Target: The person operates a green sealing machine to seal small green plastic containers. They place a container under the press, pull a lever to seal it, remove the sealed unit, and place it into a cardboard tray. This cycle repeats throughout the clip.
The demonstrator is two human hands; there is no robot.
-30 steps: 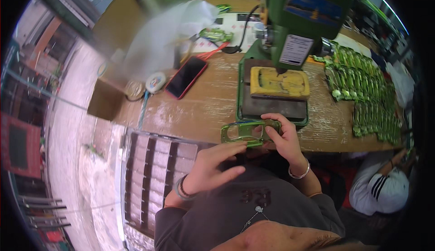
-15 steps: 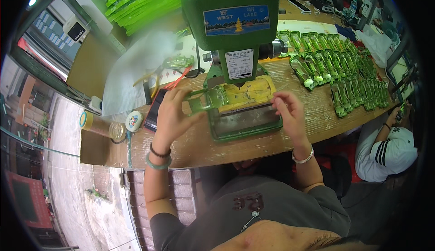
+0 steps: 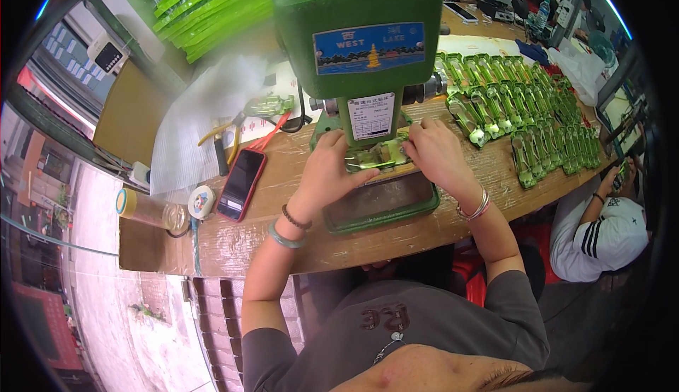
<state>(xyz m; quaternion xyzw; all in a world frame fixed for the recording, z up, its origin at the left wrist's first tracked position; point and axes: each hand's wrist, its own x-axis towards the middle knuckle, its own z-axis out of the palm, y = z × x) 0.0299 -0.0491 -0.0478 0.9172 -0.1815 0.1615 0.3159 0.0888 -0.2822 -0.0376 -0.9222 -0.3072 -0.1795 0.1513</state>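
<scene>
Left hand (image 3: 327, 176) grips the left end of the green plastic frame (image 3: 370, 158), lying apparently on the yellow fixture block (image 3: 389, 173) under the drill press head (image 3: 359, 10), right hand (image 3: 437, 153) pinching the other end: best pressed flat and square, both hands clear of centre.
</scene>
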